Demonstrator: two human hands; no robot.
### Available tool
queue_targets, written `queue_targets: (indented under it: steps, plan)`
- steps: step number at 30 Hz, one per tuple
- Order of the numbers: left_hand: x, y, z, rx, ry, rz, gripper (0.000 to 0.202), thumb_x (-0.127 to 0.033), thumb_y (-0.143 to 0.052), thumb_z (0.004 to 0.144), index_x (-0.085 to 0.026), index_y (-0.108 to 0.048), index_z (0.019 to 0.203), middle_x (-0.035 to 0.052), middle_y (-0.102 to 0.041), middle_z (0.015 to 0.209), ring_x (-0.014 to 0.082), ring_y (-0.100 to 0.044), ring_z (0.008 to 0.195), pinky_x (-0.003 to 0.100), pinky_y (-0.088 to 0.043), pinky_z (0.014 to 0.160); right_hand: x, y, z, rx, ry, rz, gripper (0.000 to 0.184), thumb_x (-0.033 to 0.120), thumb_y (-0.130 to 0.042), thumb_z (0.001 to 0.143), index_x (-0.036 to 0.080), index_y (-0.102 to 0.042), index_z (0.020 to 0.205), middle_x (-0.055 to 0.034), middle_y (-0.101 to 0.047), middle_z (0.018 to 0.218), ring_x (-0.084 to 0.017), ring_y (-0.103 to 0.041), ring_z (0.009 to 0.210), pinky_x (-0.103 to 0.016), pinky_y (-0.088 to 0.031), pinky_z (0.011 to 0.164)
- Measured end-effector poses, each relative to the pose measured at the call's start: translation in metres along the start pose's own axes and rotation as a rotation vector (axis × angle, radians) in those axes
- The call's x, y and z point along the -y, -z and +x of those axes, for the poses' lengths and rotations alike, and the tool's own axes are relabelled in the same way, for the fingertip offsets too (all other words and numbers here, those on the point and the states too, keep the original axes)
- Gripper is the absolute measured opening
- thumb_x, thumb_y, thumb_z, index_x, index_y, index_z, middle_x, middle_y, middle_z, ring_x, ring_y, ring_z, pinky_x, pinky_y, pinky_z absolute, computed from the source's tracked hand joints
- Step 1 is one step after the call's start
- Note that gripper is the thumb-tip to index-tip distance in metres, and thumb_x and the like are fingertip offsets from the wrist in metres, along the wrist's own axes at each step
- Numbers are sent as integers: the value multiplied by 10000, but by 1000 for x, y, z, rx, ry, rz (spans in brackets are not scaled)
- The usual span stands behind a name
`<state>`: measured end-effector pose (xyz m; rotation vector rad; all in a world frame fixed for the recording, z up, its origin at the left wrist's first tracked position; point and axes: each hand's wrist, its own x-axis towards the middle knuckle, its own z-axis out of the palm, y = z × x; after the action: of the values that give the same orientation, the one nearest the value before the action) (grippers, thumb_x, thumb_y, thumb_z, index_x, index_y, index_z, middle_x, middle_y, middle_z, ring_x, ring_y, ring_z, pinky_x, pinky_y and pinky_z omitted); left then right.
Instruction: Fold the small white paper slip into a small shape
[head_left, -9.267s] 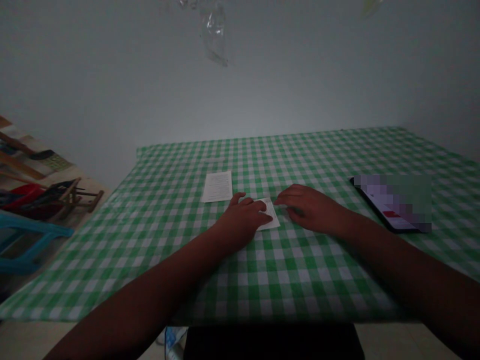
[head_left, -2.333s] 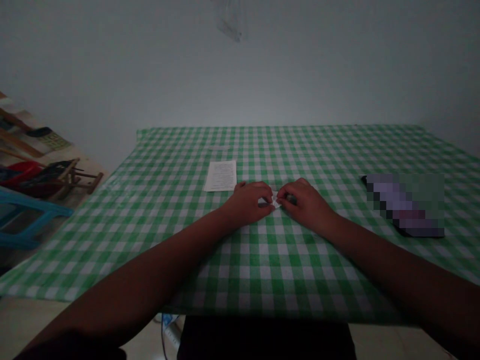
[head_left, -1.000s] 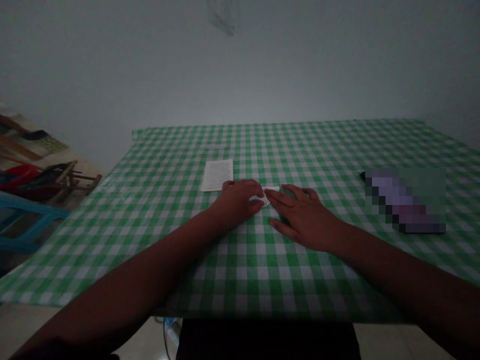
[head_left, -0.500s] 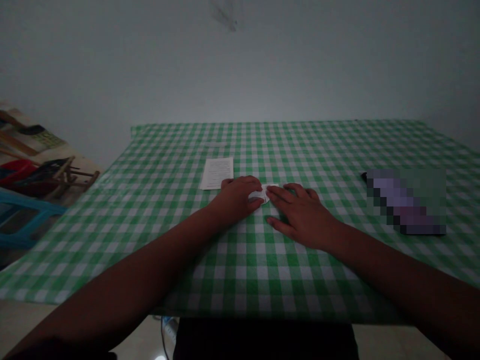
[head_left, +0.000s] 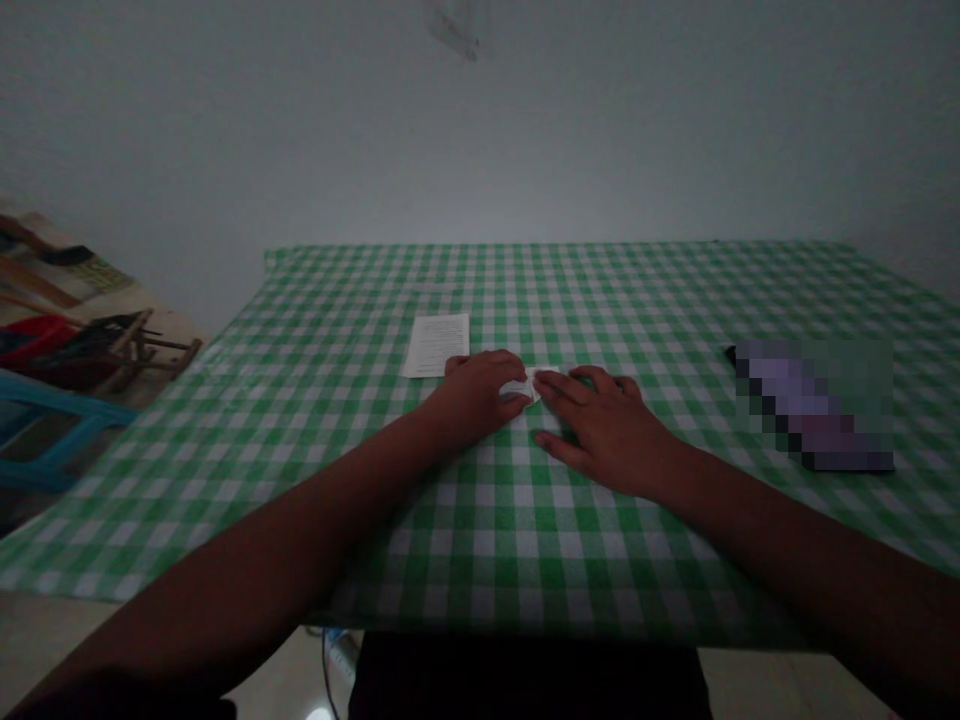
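A small folded white paper (head_left: 521, 388) lies on the checked tablecloth, partly hidden under my fingers. My left hand (head_left: 476, 395) curls over its left end and holds it down against the cloth. My right hand (head_left: 604, 430) lies flat with its fingers spread, and the fingertips touch the paper's right end. A printed white sheet (head_left: 435, 345) lies just beyond my left hand, not touching it. A phone (head_left: 810, 405), blurred out, lies well to the right of my right hand.
The green-and-white checked tablecloth (head_left: 675, 300) covers a table against a pale wall (head_left: 480, 130). Low down at the left, on the floor, are a blue stool (head_left: 60, 425), a small wooden stool (head_left: 135, 345) and a red object (head_left: 45, 335).
The flat white slip is now a small folded piece. My right hand has drawn back from the pinch and spread flat, fingertips still at the paper. My left hand stays on it.
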<state>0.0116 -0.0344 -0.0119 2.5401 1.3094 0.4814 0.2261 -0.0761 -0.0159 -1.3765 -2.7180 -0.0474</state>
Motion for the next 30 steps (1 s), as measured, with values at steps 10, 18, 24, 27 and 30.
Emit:
queue_targets:
  steps: [10,18,24,27,30]
  plan:
    - [2,2,1,37,-22,9,265,-351,-587,913,-257,-631,1156,19,-630,1290,210,-551,1229,406,-372,1012,-5,-2,-1,-6,30,7,659,563,-328,972,183,-358,1509,-96,-389,1565,-397,-402,1276,-555,-377,893]
    - [2,3,1,43,-25,-7,273,-360,-574,920,-248,-629,1162,36,-628,1294,218,-542,1240,402,-372,1021,-3,-1,-1,-15,18,15,658,568,-314,970,189,-366,1506,-106,-407,1552,-401,-410,1265,-541,-380,881]
    - [1,3,1,39,-41,3,277,-349,-577,921,-260,-631,1178,16,-628,1280,205,-541,1236,395,-358,1026,-3,1,-1,-3,17,21,664,563,-324,971,180,-354,1511,-107,-392,1562,-398,-403,1269,-533,-379,875]
    - [0,4,2,70,-35,15,277,-354,-559,929,-286,-637,1186,19,-621,1290,217,-541,1230,402,-359,1000,-2,2,0,5,12,27,666,563,-327,971,181,-344,1516,-101,-392,1562,-401,-402,1266,-541,-377,875]
    - [0,5,3,84,-28,31,266,-348,-556,926,-297,-645,1172,15,-618,1290,226,-544,1220,427,-340,989,-2,1,0,7,5,34,665,561,-335,969,185,-336,1518,-91,-397,1561,-405,-394,1274,-554,-376,877]
